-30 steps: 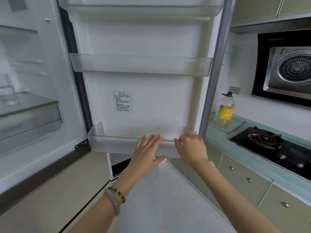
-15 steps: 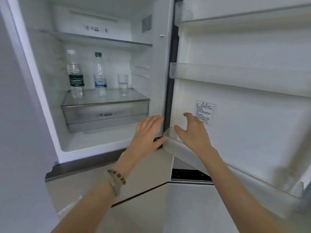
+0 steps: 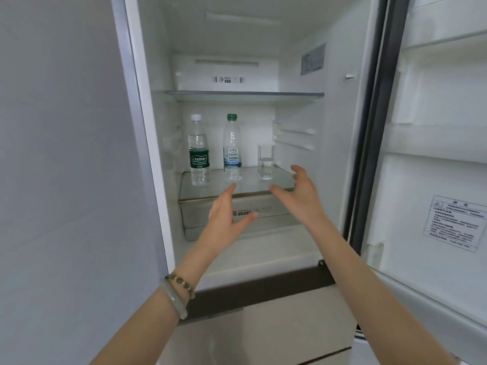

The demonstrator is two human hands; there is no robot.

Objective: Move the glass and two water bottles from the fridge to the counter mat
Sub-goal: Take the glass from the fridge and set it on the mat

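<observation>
the fingers of the left hand (image 3: 226, 214) are spread and straight, holding nothing, the fingertips (image 3: 233, 186) raised just in front of the base of the green-capped bottle (image 3: 232, 148) without touching it. the right hand (image 3: 300, 192) is likewise empty, fingers loosely curved and apart, thumb reaching toward the middle, palm turned inward just right of and in front of the glass (image 3: 266, 162), clear of it. both bare forearms reach up from the bottom edge into the open fridge (image 3: 297, 35); two bracelets (image 3: 179, 291), one beaded and one pale and smooth, circle the left wrist.

all three items stand upright in a row on the glass shelf (image 3: 250, 187) that tops a drawer (image 3: 205, 219). the white-capped bottle (image 3: 199, 151), with a dark green label, stands furthest left; the green-capped bottle, with a pale blue and white label, stands just beside it; the glass, with a little clear liquid at the bottom, stands to the right, slightly apart. a second shelf (image 3: 245, 96) runs above them, under a panel with printed markings. the fridge door (image 3: 434, 154) stands open at right, its inner bins pale and a printed sticker (image 3: 453, 222) fixed to the liner. a plain grey panel (image 3: 66, 154) fills the left side.
</observation>
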